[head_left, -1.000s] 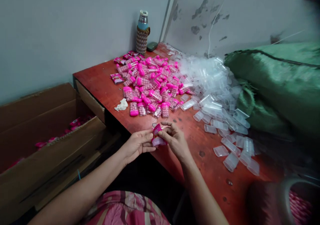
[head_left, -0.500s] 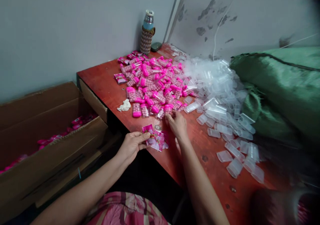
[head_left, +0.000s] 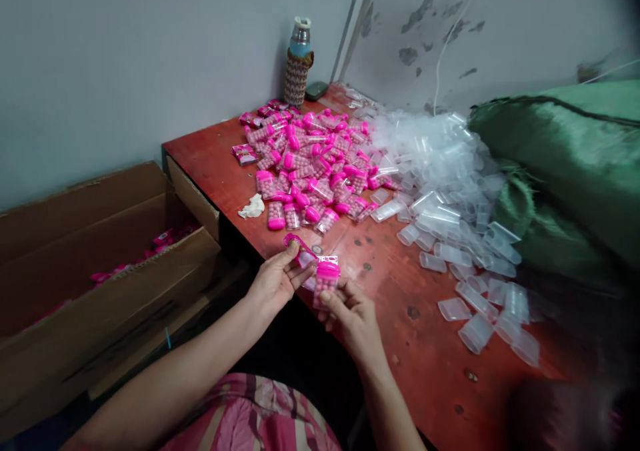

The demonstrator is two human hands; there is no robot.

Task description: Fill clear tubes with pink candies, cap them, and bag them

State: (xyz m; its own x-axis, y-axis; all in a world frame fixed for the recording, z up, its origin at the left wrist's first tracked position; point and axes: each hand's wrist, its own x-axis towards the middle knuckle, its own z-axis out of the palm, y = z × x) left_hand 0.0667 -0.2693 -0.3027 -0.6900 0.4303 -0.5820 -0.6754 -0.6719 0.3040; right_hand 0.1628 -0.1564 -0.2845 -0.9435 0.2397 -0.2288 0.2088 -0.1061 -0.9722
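Right hand (head_left: 353,314) over table's (head_left: 200,144) near edge, thumb and fingers closed on pink-capped bottle (head_left: 327,285), cap up. Left hand (head_left: 277,279) just beside, other fingers partly curled, pinching pink packet (head_left: 301,252) over same edge. Open carton (head_left: 150,297) left of table. Crumpled white scrap (head_left: 252,206) near same edge. Beyond: heaped filled bottles (head_left: 320,189); clear containers (head_left: 453,254) toward right edge. Flask (head_left: 297,81) upright near far corner.

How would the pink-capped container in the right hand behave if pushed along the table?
The pink-capped container probably feels stiff: its walls look straight in the right hand. Its broad, flattish face suggests sliding more than rolling. The small balls visible inside may rattle.
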